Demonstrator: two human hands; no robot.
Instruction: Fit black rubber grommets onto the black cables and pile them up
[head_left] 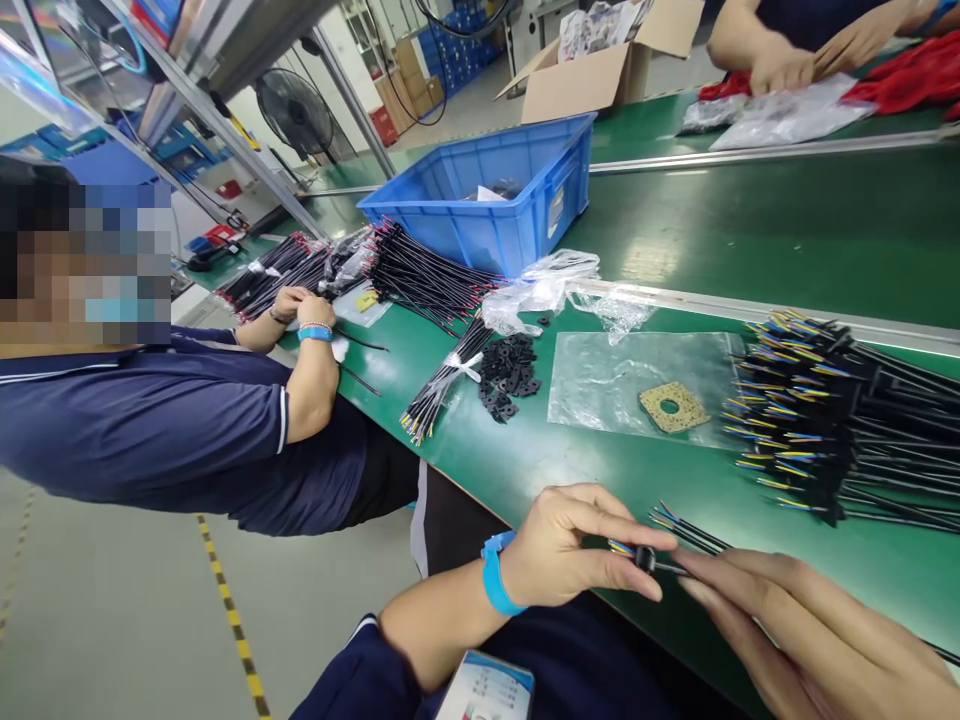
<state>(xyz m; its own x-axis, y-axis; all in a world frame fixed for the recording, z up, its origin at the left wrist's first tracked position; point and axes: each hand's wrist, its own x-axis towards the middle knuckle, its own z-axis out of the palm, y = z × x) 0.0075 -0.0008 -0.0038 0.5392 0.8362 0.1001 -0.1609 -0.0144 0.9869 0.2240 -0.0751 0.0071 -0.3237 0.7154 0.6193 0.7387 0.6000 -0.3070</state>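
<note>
Here, my left hand pinched the black fitting, my right hand its cable; uneven pressure could have bent the wires.

And here on the green bench sits a blue plastic bin, a scrap of white paper showing inside, with crumpled clear plastic film right up against it! Over at the left, a co-worker in navy, blue wristband on, head bent. Look far right: a second co-worker, both hands down at a clear plastic bag, red material heaped alongside. Next to them, a cardboard box, flaps wide, stuffed with crumpled wrapping. Behind, a black fan; down on the floor, yellow-and-black tape
</note>
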